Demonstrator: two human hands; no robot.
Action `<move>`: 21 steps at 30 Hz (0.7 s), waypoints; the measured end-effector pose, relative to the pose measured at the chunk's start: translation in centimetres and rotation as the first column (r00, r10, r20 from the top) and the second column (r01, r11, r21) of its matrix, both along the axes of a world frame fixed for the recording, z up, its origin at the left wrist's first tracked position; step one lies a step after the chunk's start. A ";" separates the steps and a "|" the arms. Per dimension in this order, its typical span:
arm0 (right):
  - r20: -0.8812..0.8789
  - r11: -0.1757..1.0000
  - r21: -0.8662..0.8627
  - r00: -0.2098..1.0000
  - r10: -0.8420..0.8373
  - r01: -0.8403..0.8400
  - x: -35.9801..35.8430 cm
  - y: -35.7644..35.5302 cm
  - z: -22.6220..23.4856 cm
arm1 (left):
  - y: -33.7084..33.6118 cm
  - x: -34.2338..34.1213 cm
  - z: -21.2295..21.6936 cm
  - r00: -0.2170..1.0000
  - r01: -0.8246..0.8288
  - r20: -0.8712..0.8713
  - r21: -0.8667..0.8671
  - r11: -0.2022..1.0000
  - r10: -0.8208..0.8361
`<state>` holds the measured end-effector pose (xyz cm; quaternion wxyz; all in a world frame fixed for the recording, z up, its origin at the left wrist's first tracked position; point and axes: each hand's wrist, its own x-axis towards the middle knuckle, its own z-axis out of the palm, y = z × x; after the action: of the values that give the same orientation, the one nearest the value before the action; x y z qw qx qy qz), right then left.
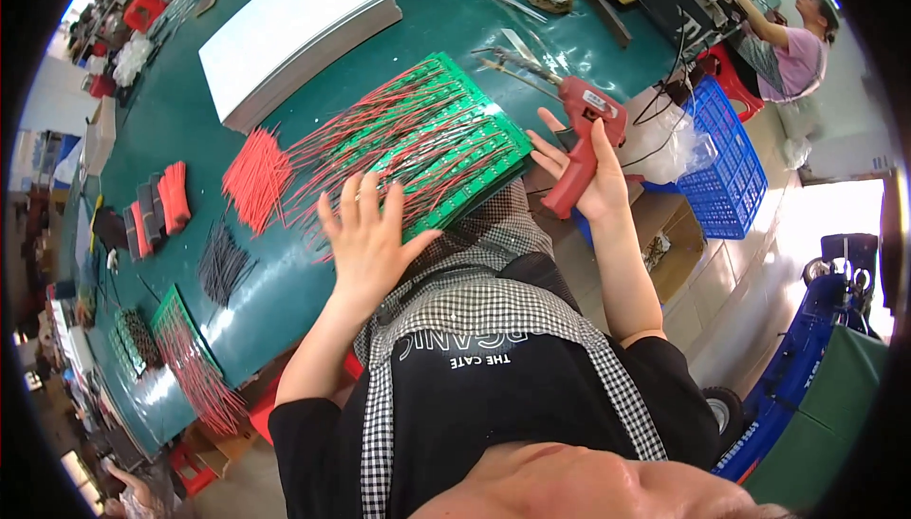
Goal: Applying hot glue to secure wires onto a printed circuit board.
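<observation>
Green table [313, 120], glue gun [581, 144] in right hand [593, 177]

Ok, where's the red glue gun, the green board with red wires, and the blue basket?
red glue gun [581, 144], head view, on its body above the handle.
green board [454, 151], head view, on its middle.
blue basket [726, 163], head view, on its side wall.

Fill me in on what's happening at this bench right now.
A person at a green table has a stack of green circuit boards in front of them, strung with red wires. The left hand lies flat on the near edge of the boards, fingers spread. The right hand grips a red glue gun beside the stack, its nozzle off the boards. Loose bundles of red wires and black wires lie to the left.
</observation>
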<state>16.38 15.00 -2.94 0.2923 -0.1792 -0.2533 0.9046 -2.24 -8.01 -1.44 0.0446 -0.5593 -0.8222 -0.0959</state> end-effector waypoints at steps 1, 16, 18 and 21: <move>0.007 1.000 -0.003 1.000 0.009 -0.009 0.0 0.1 -0.3 | 1.0 0.5 0.1 1.000 -0.009 0.007 -0.003 1.000 0.009; -0.062 0.996 -0.084 0.998 -0.021 0.016 -0.1 1.0 -1.5 | 5.3 1.6 -1.1 0.997 0.071 0.009 0.134 0.988 -0.073; -0.100 0.995 -0.083 0.994 -0.054 0.046 -0.4 1.0 -1.4 | 4.8 1.3 0.0 0.978 0.143 -0.170 0.133 0.981 -0.120; -0.162 0.994 -0.106 0.987 -0.014 -0.003 -0.8 2.2 -1.4 | 3.5 -0.3 3.3 0.911 0.253 -0.331 -0.024 0.967 -0.247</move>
<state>15.62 17.17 -4.38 0.3047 -0.1206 -0.1800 0.9275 -2.55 -4.48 1.86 0.1750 -0.6675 -0.7236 -0.0135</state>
